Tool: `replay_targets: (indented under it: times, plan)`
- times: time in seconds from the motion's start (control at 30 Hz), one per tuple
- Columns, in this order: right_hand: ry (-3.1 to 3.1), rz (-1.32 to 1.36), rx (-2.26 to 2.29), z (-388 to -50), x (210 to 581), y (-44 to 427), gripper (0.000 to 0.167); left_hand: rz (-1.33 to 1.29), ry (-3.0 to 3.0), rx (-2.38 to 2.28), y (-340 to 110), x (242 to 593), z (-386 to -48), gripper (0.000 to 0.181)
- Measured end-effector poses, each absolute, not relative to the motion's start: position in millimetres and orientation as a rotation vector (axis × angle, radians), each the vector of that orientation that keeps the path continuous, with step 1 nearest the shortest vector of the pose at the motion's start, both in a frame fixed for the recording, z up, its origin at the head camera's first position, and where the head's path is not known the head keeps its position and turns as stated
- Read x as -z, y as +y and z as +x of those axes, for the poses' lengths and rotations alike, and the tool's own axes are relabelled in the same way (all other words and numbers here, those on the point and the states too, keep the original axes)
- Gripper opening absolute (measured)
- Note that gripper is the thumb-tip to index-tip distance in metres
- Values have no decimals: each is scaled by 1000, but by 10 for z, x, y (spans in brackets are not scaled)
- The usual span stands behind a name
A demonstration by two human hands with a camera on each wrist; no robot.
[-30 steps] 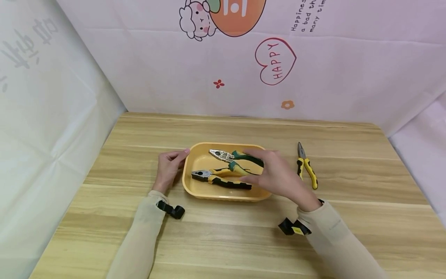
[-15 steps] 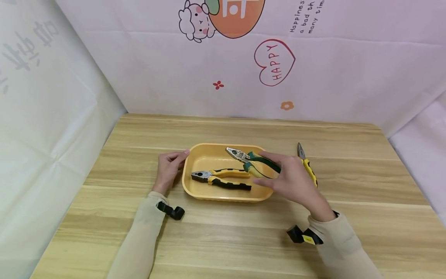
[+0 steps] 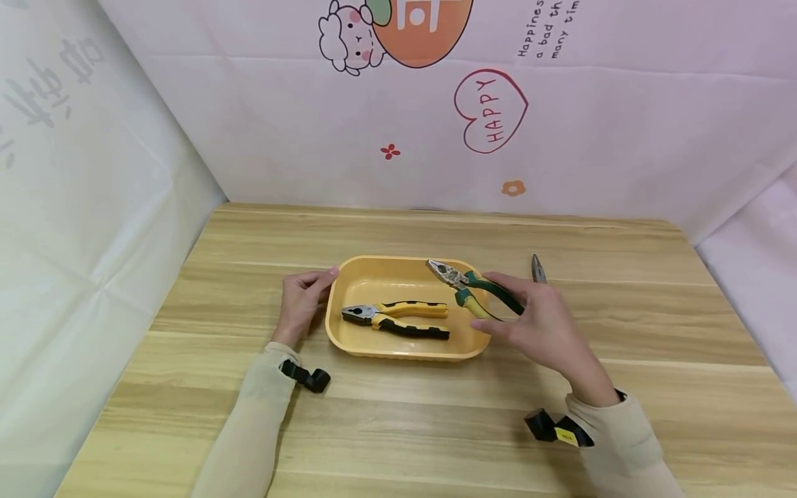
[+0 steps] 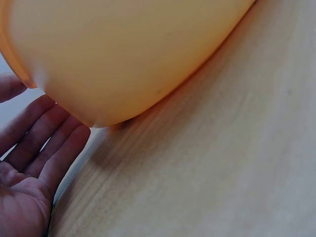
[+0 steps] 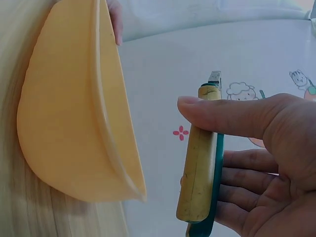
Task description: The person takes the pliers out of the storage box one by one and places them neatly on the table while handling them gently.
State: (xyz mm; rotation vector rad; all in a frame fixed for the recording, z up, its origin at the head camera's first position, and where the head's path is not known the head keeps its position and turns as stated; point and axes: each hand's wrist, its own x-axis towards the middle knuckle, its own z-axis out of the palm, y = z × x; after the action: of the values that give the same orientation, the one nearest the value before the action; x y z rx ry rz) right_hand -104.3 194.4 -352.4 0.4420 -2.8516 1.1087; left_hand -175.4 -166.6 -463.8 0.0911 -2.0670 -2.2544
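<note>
My right hand [image 3: 548, 328] holds combination pliers [image 3: 474, 294] with green and yellow handles above the right end of a yellow plastic tub [image 3: 405, 356]. The right wrist view shows the thumb on the yellow handle [image 5: 197, 173] and the fingers behind the green one. Inside the tub lie yellow-and-black combination pliers [image 3: 398, 320], their metal head toward the left. At the tub's left end, my left hand [image 3: 301, 301] pinches the rim; in the left wrist view its fingers [image 4: 42, 133] touch the outer wall.
Long-nose pliers [image 3: 538, 270] lie on the wooden table [image 3: 398, 429] to the right of the tub, their handles hidden behind my right hand. A printed pale curtain [image 3: 423, 138] hangs along the table's far edge.
My right hand has carried the green-and-yellow pliers to the right, from over the tub's middle to its right end. It now covers the long-nose pliers' handles. My left hand stays put.
</note>
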Motion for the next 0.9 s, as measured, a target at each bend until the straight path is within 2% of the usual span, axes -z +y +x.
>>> replay_targets:
  times: [0.37, 0.9]
  plan:
    - [-2773, 403, -1108, -1045, 3488, 2069, 62, 104, -2082, 2251, -1670, 4646, -1763, 40]
    - [-2750, 267, -1118, -1045, 3377, 2314, 72, 126, -2063, 2265, -1668, 4642, -1755, 38]
